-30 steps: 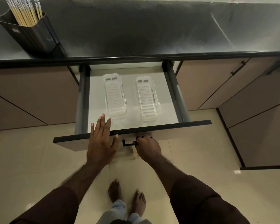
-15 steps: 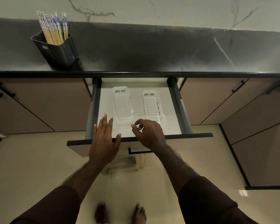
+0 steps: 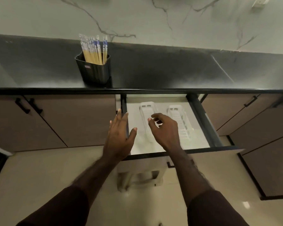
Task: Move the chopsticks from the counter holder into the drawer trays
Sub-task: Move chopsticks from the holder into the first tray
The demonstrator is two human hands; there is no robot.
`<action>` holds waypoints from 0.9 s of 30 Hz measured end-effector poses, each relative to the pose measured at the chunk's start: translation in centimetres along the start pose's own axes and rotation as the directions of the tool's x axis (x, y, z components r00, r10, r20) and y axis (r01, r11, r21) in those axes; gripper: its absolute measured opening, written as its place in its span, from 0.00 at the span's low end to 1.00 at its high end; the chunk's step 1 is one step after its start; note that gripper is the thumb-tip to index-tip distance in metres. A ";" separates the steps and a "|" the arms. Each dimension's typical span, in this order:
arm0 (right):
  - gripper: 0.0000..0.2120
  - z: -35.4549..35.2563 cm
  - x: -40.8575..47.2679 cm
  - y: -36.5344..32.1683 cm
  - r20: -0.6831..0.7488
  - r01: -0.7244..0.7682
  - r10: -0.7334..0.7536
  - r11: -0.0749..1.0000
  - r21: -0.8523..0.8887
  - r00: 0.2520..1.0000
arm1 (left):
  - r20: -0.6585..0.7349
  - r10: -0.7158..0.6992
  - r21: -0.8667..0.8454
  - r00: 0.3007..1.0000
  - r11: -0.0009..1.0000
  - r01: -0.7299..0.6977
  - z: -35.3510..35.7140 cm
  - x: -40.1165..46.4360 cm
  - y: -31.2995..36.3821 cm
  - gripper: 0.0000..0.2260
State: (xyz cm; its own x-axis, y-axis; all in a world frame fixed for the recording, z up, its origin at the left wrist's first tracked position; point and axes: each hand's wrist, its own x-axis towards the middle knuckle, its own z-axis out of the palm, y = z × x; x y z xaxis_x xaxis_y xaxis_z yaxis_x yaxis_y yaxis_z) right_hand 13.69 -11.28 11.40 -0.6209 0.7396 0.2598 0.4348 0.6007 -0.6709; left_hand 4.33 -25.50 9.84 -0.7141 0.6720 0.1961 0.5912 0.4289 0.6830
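Several chopsticks [image 3: 95, 49] with blue-and-white tops stand in a black holder [image 3: 95, 73] near the front edge of the dark counter [image 3: 170, 69]. Below it, the drawer [image 3: 207, 128] is pulled out, and two white slotted trays lie inside: the left tray [image 3: 146, 106] and the right tray [image 3: 180, 118]. My left hand [image 3: 119, 136] hovers flat and empty over the drawer's left side. My right hand [image 3: 165, 129] hangs above the left tray with its fingers loosely curled, holding nothing.
Brown cabinet doors with black handles [image 3: 23, 106] flank the drawer on both sides. The drawer front [image 3: 219, 150] juts out over the beige tiled floor. A white step stool [image 3: 140, 178] stands below the drawer. A marble wall rises behind the counter.
My right hand has left the drawer handle and risen over the trays. My left hand has lifted off the drawer front and shifted up. My view has tilted upward, showing more counter and wall.
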 end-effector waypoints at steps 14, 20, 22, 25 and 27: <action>0.11 6.4 6.1 -12.8 -0.163 0.005 -0.008 1.000 -0.017 0.987 | -0.014 0.108 -0.112 0.994 0.988 -0.109 -13.5 9.0 -5.3 0.28; 0.12 9.9 14.0 -15.1 -0.176 0.072 -0.059 0.995 0.072 0.983 | -0.053 0.136 -0.080 0.989 0.987 -0.140 -15.4 17.2 -7.7 0.30; 0.13 11.0 17.0 -15.6 -0.178 0.079 -0.060 0.992 0.101 0.982 | -0.055 0.116 -0.093 0.992 0.988 -0.121 -15.6 20.1 -8.2 0.30; 0.13 12.1 20.7 -16.8 -0.176 0.109 -0.087 0.986 0.123 0.981 | -0.070 0.090 -0.118 0.993 0.988 -0.098 -15.7 23.8 -8.8 0.29; 0.13 12.9 23.1 -17.5 -0.158 0.123 -0.102 0.984 0.130 0.982 | -0.079 0.071 -0.119 0.994 0.990 -0.080 -15.6 26.2 -9.1 0.29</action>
State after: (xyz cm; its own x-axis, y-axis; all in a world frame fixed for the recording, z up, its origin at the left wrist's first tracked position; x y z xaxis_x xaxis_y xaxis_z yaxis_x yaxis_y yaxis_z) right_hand -16.67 -8.60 20.19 -0.5511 0.7132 0.4332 0.2666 0.6424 -0.7185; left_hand -25.63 -21.21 19.80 -0.6978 0.6509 0.2990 0.5976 0.2990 0.7440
